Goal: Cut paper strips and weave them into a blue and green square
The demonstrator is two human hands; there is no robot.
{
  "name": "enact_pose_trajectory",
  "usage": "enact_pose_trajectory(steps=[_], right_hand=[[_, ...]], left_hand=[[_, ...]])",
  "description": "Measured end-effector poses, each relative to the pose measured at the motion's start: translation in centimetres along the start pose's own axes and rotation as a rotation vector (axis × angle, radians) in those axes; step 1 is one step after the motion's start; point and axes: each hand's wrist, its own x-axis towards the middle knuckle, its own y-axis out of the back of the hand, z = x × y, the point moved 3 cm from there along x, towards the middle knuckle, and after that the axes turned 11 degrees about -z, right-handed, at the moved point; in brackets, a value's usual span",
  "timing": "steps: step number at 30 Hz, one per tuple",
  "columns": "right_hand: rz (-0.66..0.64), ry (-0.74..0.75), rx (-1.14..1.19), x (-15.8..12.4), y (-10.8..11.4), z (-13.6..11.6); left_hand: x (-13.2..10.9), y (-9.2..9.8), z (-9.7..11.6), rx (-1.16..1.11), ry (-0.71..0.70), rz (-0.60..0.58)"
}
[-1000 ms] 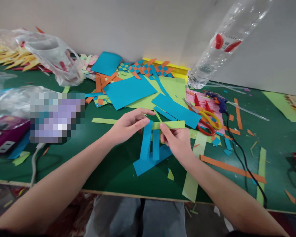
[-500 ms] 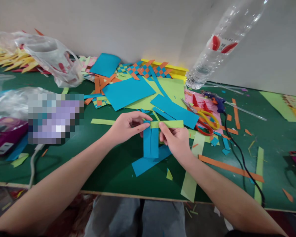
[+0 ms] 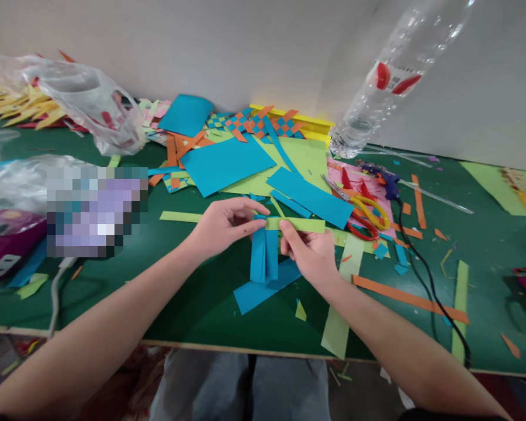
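Between my hands, above the table, is a blue paper piece (image 3: 258,257) slit into strips that hang down, crossed near its top by a light green paper strip (image 3: 304,224). My left hand (image 3: 228,225) pinches the blue piece at its upper left corner, by the green strip's left end. My right hand (image 3: 311,251) pinches the green strip between thumb and fingers, right of the blue strips. Part of the blue piece behind my fingers is hidden. Below lies a blue paper strip (image 3: 254,298), flat and slanted.
Scissors with red and yellow handles (image 3: 368,210) lie right of my hands, near a glue gun (image 3: 386,181) with a black cable (image 3: 421,275). Blue sheets (image 3: 228,164) and woven paper pieces (image 3: 258,124) lie behind. A plastic bottle (image 3: 390,88) stands at the wall.
The blue strips have swung slightly left and a gap between them has widened. The green strip has dipped a little with my right hand. Both hands keep their grip.
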Motion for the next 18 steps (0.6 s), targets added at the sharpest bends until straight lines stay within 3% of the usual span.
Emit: enact_pose_trajectory(steps=[6,18], right_hand=[[-0.015,-0.019,0.057,0.14,-0.03,0.17],[-0.016,-0.005,0.053,0.08,-0.08,-0.42]], left_hand=[[-0.16,0.06,-0.02,-0.056,0.004,0.038],[-0.07,0.24,0.4,0.046,0.007,0.05]])
